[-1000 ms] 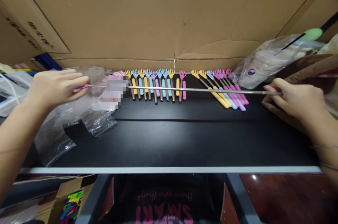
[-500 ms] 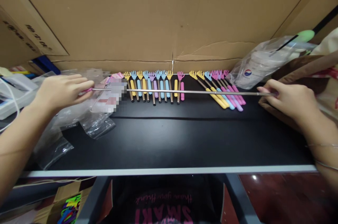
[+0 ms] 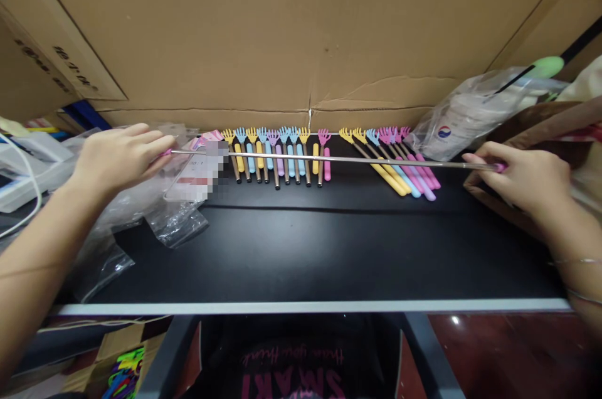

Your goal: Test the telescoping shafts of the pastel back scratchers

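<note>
A telescopic back scratcher [image 3: 348, 161] is drawn out long and spans the air above the table between both hands. My left hand [image 3: 120, 157] is closed round its pink end, mostly hidden by the fingers. At the other end, my right hand [image 3: 522, 179] grips the rod near a pink-purple tip. Behind the rod lies a row of short back scratchers [image 3: 276, 167] with claw heads in yellow, blue, purple and pink, loose coloured grips lying between their metal shafts. Further right, a slanted group of back scratchers [image 3: 399, 170] has coloured grips on the shafts.
Clear plastic bags [image 3: 174, 223] and a partly blurred card [image 3: 195, 176] lie at the left. A bagged white cup [image 3: 463, 120] stands at the back right near brown fabric [image 3: 531, 117]. A cardboard wall [image 3: 226, 29] closes the back. Below sits a box of colourful items [image 3: 125, 371].
The rod's left end has risen slightly with my left hand, so it now slopes a little down to the right. More of the pink-purple tip shows at my right hand.
</note>
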Action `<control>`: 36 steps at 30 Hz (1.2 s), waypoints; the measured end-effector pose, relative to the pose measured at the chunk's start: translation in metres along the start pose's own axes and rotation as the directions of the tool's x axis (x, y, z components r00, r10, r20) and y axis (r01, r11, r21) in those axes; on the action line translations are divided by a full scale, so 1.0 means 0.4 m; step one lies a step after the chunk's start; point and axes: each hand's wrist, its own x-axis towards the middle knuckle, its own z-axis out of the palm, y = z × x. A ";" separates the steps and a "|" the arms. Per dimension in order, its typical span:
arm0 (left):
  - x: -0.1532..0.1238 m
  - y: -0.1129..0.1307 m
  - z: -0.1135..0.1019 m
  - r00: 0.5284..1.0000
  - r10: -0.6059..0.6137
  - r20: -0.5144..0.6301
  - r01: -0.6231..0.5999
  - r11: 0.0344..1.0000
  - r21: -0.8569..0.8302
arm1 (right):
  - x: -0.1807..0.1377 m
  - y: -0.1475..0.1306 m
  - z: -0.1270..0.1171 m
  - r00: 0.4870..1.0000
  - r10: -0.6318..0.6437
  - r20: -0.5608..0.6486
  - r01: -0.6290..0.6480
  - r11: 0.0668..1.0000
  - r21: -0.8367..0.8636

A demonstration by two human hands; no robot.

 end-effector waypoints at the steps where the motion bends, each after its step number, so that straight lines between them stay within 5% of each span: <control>1: 0.002 -0.001 0.003 1.000 0.010 0.004 -0.010 1.000 0.011 | -0.002 -0.001 0.005 1.000 0.006 -0.022 -0.007 1.000 -0.029; 11: 0.018 0.007 0.000 0.995 0.103 0.015 -0.104 0.985 0.135 | -0.028 -0.050 -0.016 0.993 -0.102 -0.063 0.096 0.991 -0.095; 20: 0.141 0.262 -0.089 0.946 0.307 -0.106 -0.313 0.949 -0.042 | -0.125 -0.313 -0.120 0.912 -0.398 -0.103 0.397 0.917 -0.029; 24: 0.161 0.351 -0.118 0.945 0.307 -0.111 -0.321 0.935 -0.151 | -0.156 -0.374 -0.127 0.866 -0.477 -0.151 0.479 0.878 -0.028; 32: 0.184 0.437 -0.179 0.959 0.282 -0.020 -0.277 0.920 -0.277 | -0.196 -0.456 -0.154 0.821 -0.546 -0.166 0.558 0.829 0.032; 36: 0.188 0.446 -0.173 0.962 0.264 -0.062 -0.271 0.925 -0.267 | -0.200 -0.469 -0.153 0.811 -0.549 -0.203 0.565 0.825 0.024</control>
